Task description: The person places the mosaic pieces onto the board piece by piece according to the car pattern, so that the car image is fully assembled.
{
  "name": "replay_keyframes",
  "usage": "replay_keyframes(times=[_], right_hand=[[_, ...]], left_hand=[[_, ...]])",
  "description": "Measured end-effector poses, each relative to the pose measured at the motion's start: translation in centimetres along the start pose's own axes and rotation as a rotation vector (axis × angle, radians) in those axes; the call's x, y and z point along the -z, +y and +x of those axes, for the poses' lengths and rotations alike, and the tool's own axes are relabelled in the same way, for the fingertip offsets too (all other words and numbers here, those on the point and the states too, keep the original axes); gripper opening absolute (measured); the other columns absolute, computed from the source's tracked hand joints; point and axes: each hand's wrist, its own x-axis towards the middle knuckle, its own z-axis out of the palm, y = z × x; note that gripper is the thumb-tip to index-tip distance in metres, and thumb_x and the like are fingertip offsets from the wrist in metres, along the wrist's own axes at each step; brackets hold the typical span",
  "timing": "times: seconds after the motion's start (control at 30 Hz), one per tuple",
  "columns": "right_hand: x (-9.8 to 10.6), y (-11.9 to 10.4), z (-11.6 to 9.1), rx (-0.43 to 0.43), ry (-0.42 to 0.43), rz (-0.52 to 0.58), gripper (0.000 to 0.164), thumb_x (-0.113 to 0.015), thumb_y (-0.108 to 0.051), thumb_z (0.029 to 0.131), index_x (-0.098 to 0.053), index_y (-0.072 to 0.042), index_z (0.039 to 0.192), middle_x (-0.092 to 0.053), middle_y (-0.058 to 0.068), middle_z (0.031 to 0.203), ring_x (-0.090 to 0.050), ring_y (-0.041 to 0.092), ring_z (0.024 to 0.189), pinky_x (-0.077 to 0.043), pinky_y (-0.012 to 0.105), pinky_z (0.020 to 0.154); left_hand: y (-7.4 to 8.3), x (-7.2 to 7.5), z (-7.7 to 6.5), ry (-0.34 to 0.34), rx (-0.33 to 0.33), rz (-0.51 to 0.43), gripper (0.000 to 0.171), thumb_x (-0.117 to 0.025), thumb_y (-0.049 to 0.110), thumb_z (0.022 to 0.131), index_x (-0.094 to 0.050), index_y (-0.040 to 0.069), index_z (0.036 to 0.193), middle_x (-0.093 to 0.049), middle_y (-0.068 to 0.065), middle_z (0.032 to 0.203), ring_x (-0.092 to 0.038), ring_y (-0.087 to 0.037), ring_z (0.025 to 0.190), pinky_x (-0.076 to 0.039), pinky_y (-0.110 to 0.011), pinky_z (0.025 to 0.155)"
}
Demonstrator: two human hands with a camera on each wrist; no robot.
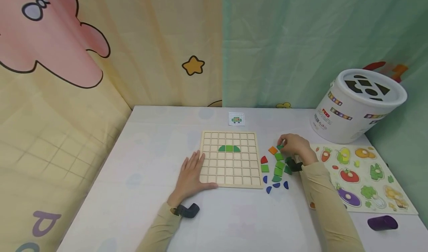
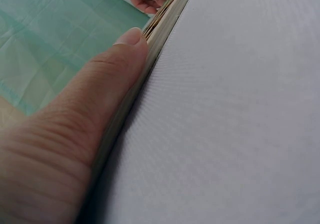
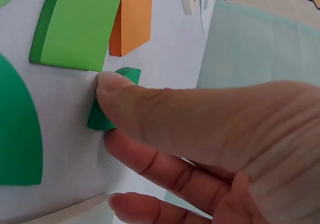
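My left hand (image 1: 191, 174) lies spread at the near left corner of a wooden grid board (image 1: 229, 163), its thumb (image 2: 107, 76) along the near edge. Two dark green quarter-circle pieces flank a light green square (image 1: 229, 148) in an upper row of the board. To the board's right, my right hand (image 1: 295, 147) pinches a dark green quarter-circle piece (image 3: 101, 115) between thumb and fingers, close over the table. Beside it lie an orange square (image 3: 136, 18) and a light green square (image 3: 77, 26).
Several green squares and quarter-circles, a red piece (image 1: 264, 159) and several blue half-circles (image 1: 276, 185) lie right of the board. A small pattern card (image 1: 236, 119) sits behind it. Farther right are a white bucket (image 1: 359, 107), a vegetable puzzle board (image 1: 359, 187) and a purple cylinder (image 1: 382, 223).
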Motion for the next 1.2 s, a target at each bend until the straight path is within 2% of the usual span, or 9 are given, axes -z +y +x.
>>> replay_keyframes(times=[0.33, 0.43, 0.6, 0.77, 0.87, 0.97, 1.07, 1.2], right_hand=[[0.3, 0.1, 0.5, -0.009, -0.004, -0.022, 0.017, -0.074, -0.013, 0.078, -0.061, -0.005, 0.088, -0.059, 0.009, 0.083, -0.051, 0.027, 0.077, -0.039, 0.04, 0.066], [0.1, 0.3, 0.4, 0.004, 0.011, 0.002, 0.019, -0.074, -0.013, 0.079, -0.059, -0.005, 0.088, -0.057, 0.008, 0.082, -0.05, 0.027, 0.075, -0.038, 0.038, 0.065], [-0.9, 0.6, -0.1, 0.03, 0.103, 0.109, 0.019, -0.074, -0.012, 0.081, -0.058, -0.003, 0.087, -0.055, 0.008, 0.078, -0.05, 0.025, 0.073, -0.04, 0.035, 0.063], [-1.7, 0.1, -0.9, 0.024, 0.215, 0.134, 0.021, -0.067, -0.014, 0.087, -0.061, 0.001, 0.101, -0.057, 0.013, 0.086, -0.051, 0.026, 0.072, -0.043, 0.036, 0.061], [-2.2, -0.8, -1.2, 0.093, 0.288, 0.142, 0.025, -0.062, -0.014, 0.091, -0.061, 0.003, 0.109, -0.059, 0.016, 0.09, -0.051, 0.026, 0.07, -0.043, 0.036, 0.059], [-3.2, -2.4, -1.0, 0.205, 0.32, 0.173, 0.022, -0.063, -0.013, 0.091, -0.063, 0.001, 0.108, -0.06, 0.011, 0.083, -0.05, 0.022, 0.064, -0.042, 0.033, 0.054], [-4.3, -4.4, -0.8, 0.292, 0.303, 0.224, 0.017, -0.07, -0.013, 0.087, -0.066, -0.003, 0.101, -0.062, 0.003, 0.075, -0.052, 0.017, 0.06, -0.042, 0.031, 0.053], [-5.8, -7.6, -0.3, 0.383, 0.259, 0.275, 0.012, -0.076, -0.014, 0.081, -0.067, -0.009, 0.087, -0.064, -0.002, 0.073, -0.057, 0.014, 0.064, -0.046, 0.032, 0.058]], left_hand=[[0.2, 0.0, 0.0, 0.031, -0.021, -0.011, 0.12, -0.058, 0.081, 0.066, -0.023, 0.003, 0.15, -0.016, -0.016, 0.155, -0.009, -0.028, 0.143, -0.004, -0.046, 0.114], [0.1, 0.0, 0.0, 0.015, -0.012, -0.011, 0.12, -0.058, 0.081, 0.066, -0.021, 0.004, 0.151, -0.014, -0.015, 0.156, -0.007, -0.027, 0.143, -0.002, -0.045, 0.114], [0.2, 0.1, 0.0, -0.004, 0.001, -0.005, 0.121, -0.056, 0.083, 0.066, -0.019, 0.006, 0.151, -0.011, -0.014, 0.156, -0.005, -0.025, 0.143, 0.0, -0.042, 0.114], [0.1, 0.0, -0.1, 0.003, -0.001, -0.001, 0.12, -0.056, 0.082, 0.066, -0.019, 0.006, 0.151, -0.012, -0.014, 0.156, -0.005, -0.025, 0.143, 0.0, -0.042, 0.114], [0.1, 0.0, -0.1, 0.009, -0.003, 0.001, 0.12, -0.058, 0.081, 0.066, -0.02, 0.005, 0.151, -0.012, -0.014, 0.156, -0.006, -0.025, 0.143, -0.001, -0.043, 0.114], [0.1, 0.0, 0.0, 0.016, -0.009, 0.003, 0.12, -0.059, 0.08, 0.066, -0.021, 0.005, 0.151, -0.013, -0.014, 0.156, -0.007, -0.026, 0.143, -0.002, -0.043, 0.114], [0.1, 0.0, 0.0, 0.016, -0.012, 0.003, 0.119, -0.06, 0.08, 0.066, -0.021, 0.005, 0.151, -0.013, -0.014, 0.156, -0.008, -0.026, 0.143, -0.003, -0.044, 0.114], [0.1, 0.0, 0.1, 0.016, -0.015, 0.001, 0.119, -0.058, 0.081, 0.066, -0.021, 0.004, 0.151, -0.014, -0.015, 0.156, -0.008, -0.027, 0.143, -0.003, -0.044, 0.114]])
